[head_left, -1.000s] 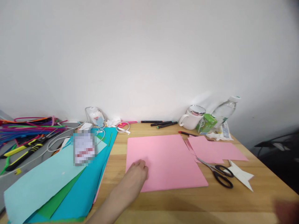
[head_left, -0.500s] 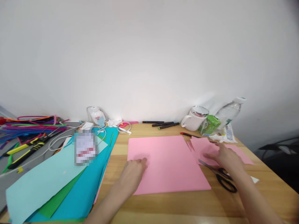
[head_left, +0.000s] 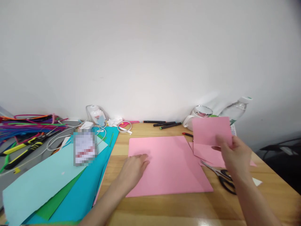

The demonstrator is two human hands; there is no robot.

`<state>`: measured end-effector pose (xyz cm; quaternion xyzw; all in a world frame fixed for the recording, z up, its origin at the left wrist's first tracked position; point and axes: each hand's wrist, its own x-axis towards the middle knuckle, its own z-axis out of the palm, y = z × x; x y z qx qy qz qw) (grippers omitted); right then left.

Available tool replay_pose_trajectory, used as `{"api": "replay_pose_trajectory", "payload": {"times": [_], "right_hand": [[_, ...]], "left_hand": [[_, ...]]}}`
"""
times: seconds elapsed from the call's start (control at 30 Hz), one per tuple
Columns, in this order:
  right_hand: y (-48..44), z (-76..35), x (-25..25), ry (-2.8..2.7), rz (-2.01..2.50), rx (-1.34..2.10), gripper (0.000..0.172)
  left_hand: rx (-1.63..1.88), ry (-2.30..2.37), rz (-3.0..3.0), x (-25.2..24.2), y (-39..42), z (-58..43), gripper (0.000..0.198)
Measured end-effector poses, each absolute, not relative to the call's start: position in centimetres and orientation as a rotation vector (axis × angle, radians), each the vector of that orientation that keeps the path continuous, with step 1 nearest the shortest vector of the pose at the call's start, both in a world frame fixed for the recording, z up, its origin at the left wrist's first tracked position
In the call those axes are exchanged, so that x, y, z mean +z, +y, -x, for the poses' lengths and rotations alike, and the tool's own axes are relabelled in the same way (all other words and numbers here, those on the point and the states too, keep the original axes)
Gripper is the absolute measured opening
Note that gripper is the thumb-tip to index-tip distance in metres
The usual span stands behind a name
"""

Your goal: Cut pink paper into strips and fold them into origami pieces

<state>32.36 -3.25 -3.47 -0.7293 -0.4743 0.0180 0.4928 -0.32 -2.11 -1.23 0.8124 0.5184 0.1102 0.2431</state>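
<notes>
My left hand (head_left: 134,169) rests on the left part of a large pink sheet of paper (head_left: 169,166), its fingers loosely bent and gripping nothing. In my right hand (head_left: 236,153) is a smaller pink piece of paper (head_left: 210,130), raised upright off the table and pinched near its right edge. Beneath it lie more pink paper pieces (head_left: 207,154). Scissors with black handles (head_left: 224,182) lie just left of my right wrist, partly covered by it, blades toward the large sheet.
At the back right stand a white mug (head_left: 188,122) and a tilted clear bottle (head_left: 235,110). Black markers (head_left: 168,124) lie along the wall. Blue paper (head_left: 77,194), a pale sheet (head_left: 44,175), a blurred-out phone-like object (head_left: 84,147) and pliers (head_left: 23,157) occupy the left.
My right hand has closed on a smaller pink piece and lifted it from the table, so it now hides part of the mug. My left hand stays on the large sheet.
</notes>
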Motion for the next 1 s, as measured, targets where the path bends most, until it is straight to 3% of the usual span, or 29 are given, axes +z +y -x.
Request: {"api": "replay_pose_trajectory", "payload": {"times": [0.1, 0.23, 0.3, 0.37, 0.5, 0.77, 1.0], "right_hand": [[-2.1, -26.7, -1.7, -0.806, 1.391, 0.773, 0.032], [-1.0, -20.9, -2.1, -0.816, 1.187, 1.094, 0.029], [-0.8, -19.5, -2.8, -0.924, 1.158, 1.168, 0.026], [-0.8, -18.8, -3.6, -1.014, 1.120, 1.209, 0.023], [-0.9, -18.8, -5.2, -1.063, 1.108, 1.146, 0.023], [-1.2, -18.8, -6.5, -1.231, 1.065, 1.013, 0.017], [-1.3, -19.1, -5.7, -1.312, 1.052, 0.822, 0.022]], "left_hand": [[0.653, 1.250, -1.798, -1.3, -1.4, -0.6, 0.031], [0.863, 1.031, -1.355, -1.0, -0.3, -2.0, 0.051], [0.935, 1.013, -1.302, -1.2, 0.3, -2.1, 0.040], [0.983, 1.073, -1.278, -1.8, 0.7, -1.8, 0.023], [1.251, 1.114, -1.422, -3.4, 1.4, -0.8, 0.011], [1.348, 1.009, -1.918, -4.2, 1.3, -0.5, 0.026], [1.242, 0.866, -1.388, -4.3, 0.8, -1.5, 0.041]]}}
